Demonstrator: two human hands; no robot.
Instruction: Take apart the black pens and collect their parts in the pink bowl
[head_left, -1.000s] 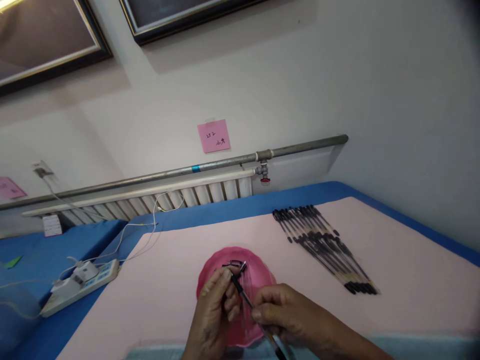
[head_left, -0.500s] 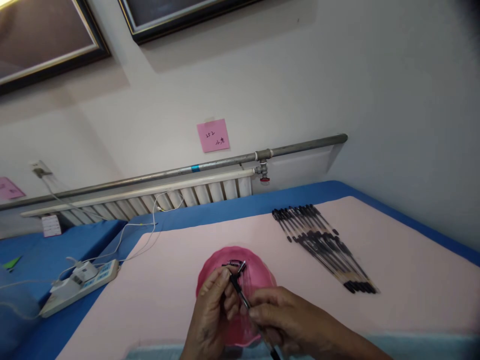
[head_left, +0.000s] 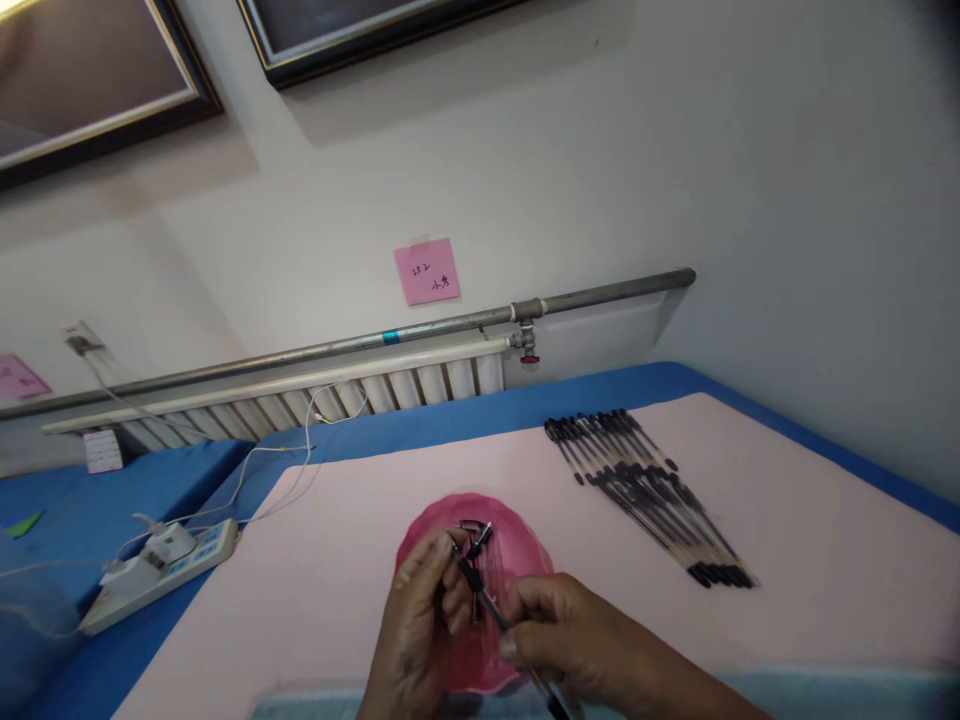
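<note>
The pen (head_left: 472, 575) has shifted slightly at lower centre: left hand (head_left: 421, 612) pinches its upper end, right hand (head_left: 566, 628) clasps its barrel, fingers closed.

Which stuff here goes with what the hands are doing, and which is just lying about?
Goes with the hands, it seems:
the dark pen between left hand and right hand;
the pink bowl beneath;
the similar-looking rows of pens.

Just about:
the power strip;
the green scrap;
the pink note on the wall.
</note>
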